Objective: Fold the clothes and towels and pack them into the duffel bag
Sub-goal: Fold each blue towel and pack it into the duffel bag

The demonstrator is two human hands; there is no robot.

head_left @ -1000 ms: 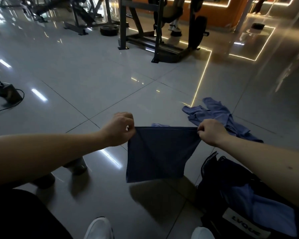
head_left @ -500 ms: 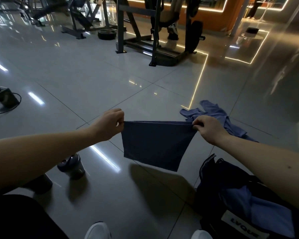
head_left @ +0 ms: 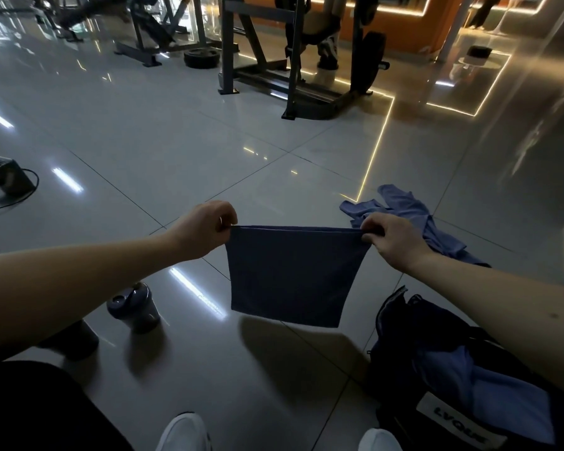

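Observation:
A dark blue towel [head_left: 292, 275] hangs folded in the air above the floor, its top edge stretched level. My left hand [head_left: 205, 231] pinches its upper left corner and my right hand [head_left: 393, 240] pinches its upper right corner. A crumpled light blue garment [head_left: 411, 216] lies on the tiles just beyond my right hand. The dark duffel bag [head_left: 401, 323] stands open at the lower right, under my right forearm, with light blue cloth [head_left: 489, 395] inside and a white label on its side.
A dark shaker bottle [head_left: 134, 309] stands on the floor at the left, beside a dark round object [head_left: 72, 341]. A black box with a cable [head_left: 9, 177] lies far left. Gym machines [head_left: 293, 60] and a weight plate [head_left: 201, 57] stand at the back. My white shoes [head_left: 183, 432] show below.
The towel's lower edge has swung from slanted to hanging straight and square. Both hands keep their pinch on the top corners, now held a little further apart.

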